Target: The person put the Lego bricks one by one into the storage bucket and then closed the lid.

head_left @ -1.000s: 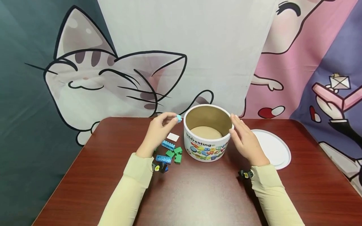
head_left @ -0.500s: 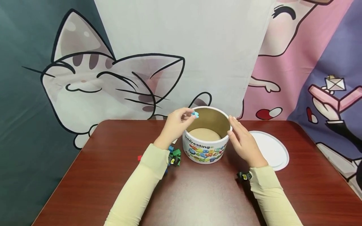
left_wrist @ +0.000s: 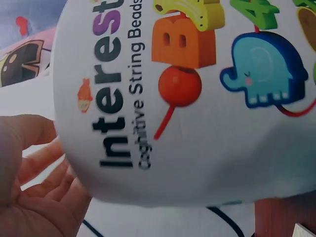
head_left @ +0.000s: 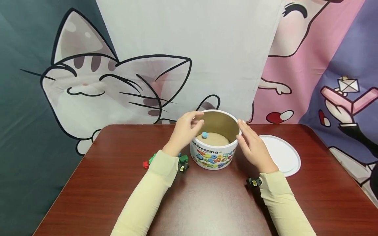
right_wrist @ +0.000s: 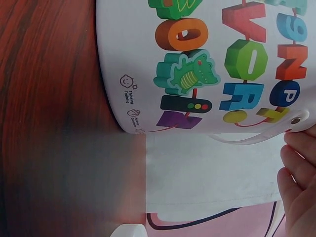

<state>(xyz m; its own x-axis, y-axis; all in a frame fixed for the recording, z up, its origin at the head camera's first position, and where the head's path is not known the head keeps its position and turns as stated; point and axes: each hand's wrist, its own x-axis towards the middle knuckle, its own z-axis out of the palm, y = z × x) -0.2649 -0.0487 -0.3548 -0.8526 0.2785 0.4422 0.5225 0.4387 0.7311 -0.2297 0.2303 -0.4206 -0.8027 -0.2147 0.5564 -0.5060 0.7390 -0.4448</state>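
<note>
A white round tub with a colourful printed label stands uncovered on the table. A small light-blue block shows inside the tub, apart from the fingers; whether it is falling or on the bottom I cannot tell. My left hand is over the tub's left rim, thumb and fingers parted and holding nothing. In the left wrist view, that hand is beside the printed wall. My right hand rests against the tub's right side with straight fingers, seen also as a hand in the right wrist view.
A white round lid lies right of the tub, partly behind the right hand. Green blocks and a red block lie around the left wrist, which hides others. A printed cloth hangs behind the table.
My left hand has moved right from beside the tub to over its rim and let go of the light-blue block, which is now inside. My right hand stays at the tub.
</note>
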